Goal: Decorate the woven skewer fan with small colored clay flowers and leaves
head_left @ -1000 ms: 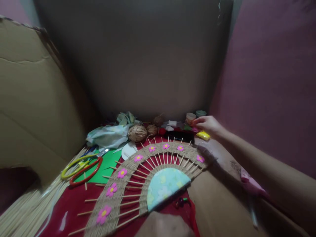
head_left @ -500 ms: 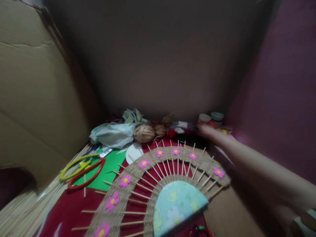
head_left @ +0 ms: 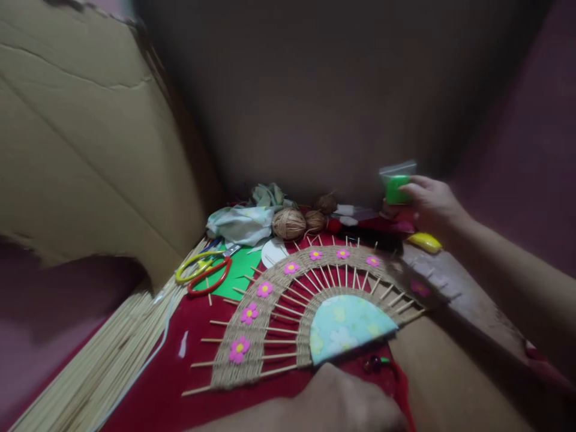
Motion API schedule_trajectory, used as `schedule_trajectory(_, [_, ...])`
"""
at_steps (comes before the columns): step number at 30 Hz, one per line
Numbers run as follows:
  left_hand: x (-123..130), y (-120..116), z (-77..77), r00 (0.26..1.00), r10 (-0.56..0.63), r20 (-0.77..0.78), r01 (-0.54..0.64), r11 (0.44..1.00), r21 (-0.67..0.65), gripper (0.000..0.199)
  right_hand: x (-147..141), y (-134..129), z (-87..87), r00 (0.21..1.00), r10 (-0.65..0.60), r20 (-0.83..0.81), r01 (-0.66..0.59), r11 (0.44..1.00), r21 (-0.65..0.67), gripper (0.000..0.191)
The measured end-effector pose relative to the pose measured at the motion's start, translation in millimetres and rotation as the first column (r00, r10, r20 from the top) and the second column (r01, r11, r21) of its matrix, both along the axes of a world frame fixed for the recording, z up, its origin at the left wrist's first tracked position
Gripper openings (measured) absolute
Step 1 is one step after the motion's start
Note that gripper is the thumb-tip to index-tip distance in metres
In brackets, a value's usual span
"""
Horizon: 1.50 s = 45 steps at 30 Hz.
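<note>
Green packet (head_left: 396, 191), clear-topped, pinched by right hand (head_left: 434, 201); left hand (head_left: 344, 401) blurred, grip unclear.

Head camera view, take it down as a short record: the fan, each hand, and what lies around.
Fan: woven band on sticks, pink flowers along it, half-round pale-blue centre
Right hand: raised, fingers pinching a clear bag with something green inside
Left hand: by the fan's straight edge; grip unclear
Left of fan: scissors over a green sheet
Behind fan: twine ball, crumpled cloth
</note>
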<state>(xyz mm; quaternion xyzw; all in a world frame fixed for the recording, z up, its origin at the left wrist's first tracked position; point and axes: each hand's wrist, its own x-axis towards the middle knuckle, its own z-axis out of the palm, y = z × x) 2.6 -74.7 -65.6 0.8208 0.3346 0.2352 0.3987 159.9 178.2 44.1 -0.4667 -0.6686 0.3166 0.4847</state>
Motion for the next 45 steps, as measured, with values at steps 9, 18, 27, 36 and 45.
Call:
schedule_trajectory(9, [-8,15,40.9,0.611,0.607,0.509,-0.105,0.699,-0.707,0.035,13,-153,-53.3,0.918,0.153,0.366,-0.355,0.730,0.585,0.055])
schedule_trajectory(18, [-2,23,32.5,0.537,0.610,0.582,-0.066,0.719,-0.692,0.014,29,-163,-88.1,0.873,0.195,0.447,-0.444,0.697,0.563,0.059])
schedule_trajectory(27, [-3,20,32.8,0.612,0.613,0.499,-0.067,0.669,-0.740,0.012,33,-178,-87.5,0.845,0.211,0.492,-0.493,0.666,0.561,0.063])
schedule_trajectory(36, [9,0,29.9,0.783,0.516,0.349,-0.090,0.648,-0.756,0.021,38,-212,-54.1,0.779,0.267,0.568,-0.547,0.731,0.408,0.024])
schedule_trajectory(45, [17,-4,22.7,0.813,0.447,0.372,-0.007,0.646,-0.763,0.032,24,-217,-110.7,0.886,0.068,0.459,-0.389,0.648,0.655,0.045])
